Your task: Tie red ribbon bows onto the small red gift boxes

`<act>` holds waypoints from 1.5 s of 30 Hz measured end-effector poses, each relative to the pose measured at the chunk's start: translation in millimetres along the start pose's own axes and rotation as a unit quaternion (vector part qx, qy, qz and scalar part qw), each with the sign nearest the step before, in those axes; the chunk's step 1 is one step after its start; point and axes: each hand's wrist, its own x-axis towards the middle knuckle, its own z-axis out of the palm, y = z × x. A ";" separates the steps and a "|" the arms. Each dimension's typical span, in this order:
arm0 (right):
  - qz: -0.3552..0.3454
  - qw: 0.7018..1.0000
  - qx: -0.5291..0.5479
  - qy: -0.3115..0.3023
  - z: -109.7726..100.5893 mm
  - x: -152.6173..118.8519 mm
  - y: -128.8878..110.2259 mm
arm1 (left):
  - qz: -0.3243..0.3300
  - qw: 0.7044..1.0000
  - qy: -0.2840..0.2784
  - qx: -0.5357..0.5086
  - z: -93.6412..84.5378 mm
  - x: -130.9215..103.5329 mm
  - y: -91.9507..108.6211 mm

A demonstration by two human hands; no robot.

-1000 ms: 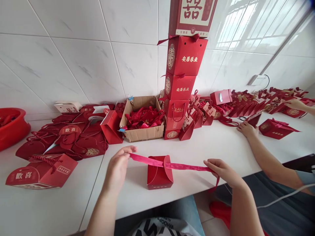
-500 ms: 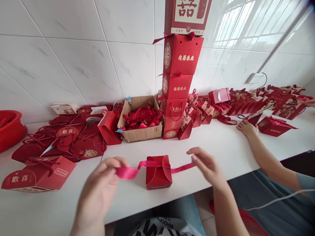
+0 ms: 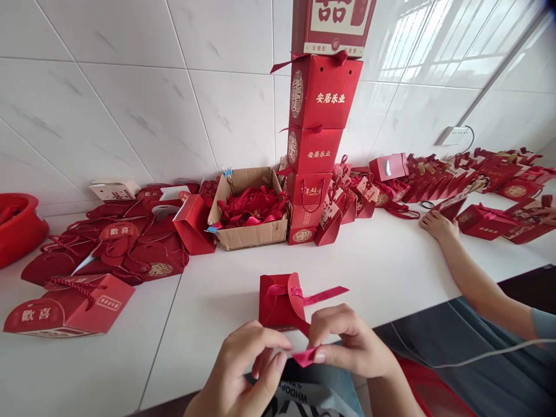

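- Small red box (image 3: pixel 270 310) near the front edge of the white table (image 3: pixel 208 295).
- Right hand (image 3: pixel 341 341) — pinching one end of the pink ribbon (image 3: pixel 325 295) by that edge.
- Left hand (image 3: pixel 249 365) — curled fingers beside that end; grip cannot be told.
- Tabletop separates box and carton (image 3: pixel 254 236).

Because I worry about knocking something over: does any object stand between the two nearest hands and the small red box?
Nothing visible stands between the left hand or right hand and the small red box, only its ribbon, pinched in the right hand. The tall stack is farther back.
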 end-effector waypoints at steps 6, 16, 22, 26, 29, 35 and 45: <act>-0.105 0.914 0.096 0.380 -37.7 -19.3 -0.3 | -0.060 0.992 0.069 0.085 11.5 3.8 -24.4; 0.014 0.855 0.105 0.508 -44.7 -6.9 15.3 | -0.099 0.978 0.125 0.137 24.8 6.4 -48.1; 0.098 0.955 -0.035 0.278 -5.4 39.6 12.7 | -0.166 0.982 0.088 0.005 18.7 5.4 -45.1; 0.144 0.965 -0.182 0.124 17.4 61.1 15.2 | -0.207 0.972 0.099 -0.053 16.2 4.9 -45.5; 0.151 0.956 -0.235 0.089 26.4 69.5 20.9 | -0.215 0.969 0.098 -0.069 15.9 3.1 -46.7; 0.147 0.952 -0.260 0.061 29.5 72.9 21.5 | -0.209 0.971 0.090 -0.068 16.1 -1.7 -47.2; 0.126 0.951 -0.282 -0.005 26.9 87.2 11.6 | -0.208 0.971 0.082 -0.080 15.9 -1.4 -37.0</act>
